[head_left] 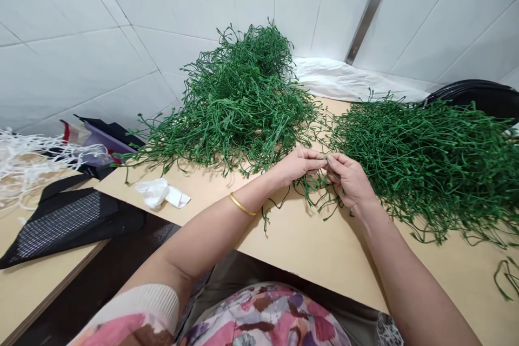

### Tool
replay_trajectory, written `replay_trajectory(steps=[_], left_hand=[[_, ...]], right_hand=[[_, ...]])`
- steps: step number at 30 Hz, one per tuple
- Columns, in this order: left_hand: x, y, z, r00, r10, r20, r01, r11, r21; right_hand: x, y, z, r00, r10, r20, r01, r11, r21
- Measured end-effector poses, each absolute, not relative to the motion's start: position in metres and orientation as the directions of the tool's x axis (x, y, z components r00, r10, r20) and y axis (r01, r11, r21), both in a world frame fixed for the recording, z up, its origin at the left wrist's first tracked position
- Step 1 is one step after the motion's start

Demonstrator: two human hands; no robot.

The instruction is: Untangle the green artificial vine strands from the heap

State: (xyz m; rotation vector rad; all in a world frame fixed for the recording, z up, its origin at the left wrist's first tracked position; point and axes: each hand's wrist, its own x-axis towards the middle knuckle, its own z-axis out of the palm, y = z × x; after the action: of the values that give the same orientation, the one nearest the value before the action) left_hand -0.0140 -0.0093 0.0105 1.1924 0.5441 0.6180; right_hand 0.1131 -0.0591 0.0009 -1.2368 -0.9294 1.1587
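Observation:
My left hand [300, 165] and my right hand [349, 179] meet over the table, fingertips pinched close together. A thin green cord [333, 174] with small knobbed ends runs between the fingers of both. Several loose green cords [310, 194] lie on the tabletop just below the hands. Behind my left hand rises a tall heap of green cords [243, 102]. Right of my right hand spreads another wide pile of green cords [430, 162]. The exact grip at the fingertips is partly hidden by the fingers.
The wooden table [308, 243] ends near my body. Crumpled white tissue [162, 193] lies left on it. A black mesh bag [65, 221] and white cords [32, 165] are on the left surface. White cloth [344, 78] and a black rounded object [474, 98] sit by the tiled wall.

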Motion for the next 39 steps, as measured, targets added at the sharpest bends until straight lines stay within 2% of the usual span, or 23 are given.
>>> replay_trajectory(steps=[5,10,14,19,22,25,28,30,34,36,39], left_hand=[[-0.017,-0.005,0.008,0.727,0.686,-0.026,-0.106,0.149,0.983],[-0.024,-0.001,0.014,0.789,0.614,-0.027,-0.089,0.157,0.984],[-0.026,-0.001,0.016,0.838,0.542,-0.056,-0.078,0.222,0.972],[-0.022,0.001,0.01,0.749,0.662,-0.043,-0.093,0.169,0.981],[-0.02,0.001,0.007,0.692,0.721,-0.044,-0.085,0.142,0.986],[-0.016,-0.002,0.005,0.653,0.757,0.037,-0.105,0.041,0.994],[-0.014,-0.003,0.004,0.614,0.778,0.132,-0.134,-0.062,0.989],[-0.013,-0.004,0.004,0.601,0.783,0.159,-0.156,-0.08,0.985],[-0.015,-0.005,0.006,0.664,0.739,0.115,-0.143,-0.025,0.989],[-0.015,-0.005,0.007,0.686,0.723,0.08,-0.125,0.009,0.992],[-0.015,-0.006,0.007,0.665,0.744,0.068,-0.105,0.002,0.994]], right_hand=[[0.116,-0.06,0.001,0.218,0.963,0.159,0.092,0.142,-0.986],[0.119,-0.064,0.007,0.092,0.976,0.199,0.048,0.195,-0.98],[0.127,-0.063,0.009,-0.006,0.973,0.231,0.102,0.23,-0.968],[0.145,-0.057,0.006,0.083,0.974,0.209,0.325,0.172,-0.93],[0.147,-0.058,0.008,0.231,0.946,0.227,0.336,0.141,-0.931],[0.138,-0.063,0.012,0.307,0.893,0.328,0.428,0.178,-0.886],[0.123,-0.069,0.013,0.253,0.88,0.402,0.572,0.199,-0.796],[0.116,-0.07,0.011,0.212,0.916,0.34,0.54,0.18,-0.822],[0.116,-0.066,0.005,0.209,0.962,0.174,0.289,0.11,-0.951],[0.119,-0.064,0.004,0.254,0.953,0.162,0.195,0.113,-0.974],[0.122,-0.063,0.003,0.288,0.941,0.176,0.156,0.135,-0.978]])
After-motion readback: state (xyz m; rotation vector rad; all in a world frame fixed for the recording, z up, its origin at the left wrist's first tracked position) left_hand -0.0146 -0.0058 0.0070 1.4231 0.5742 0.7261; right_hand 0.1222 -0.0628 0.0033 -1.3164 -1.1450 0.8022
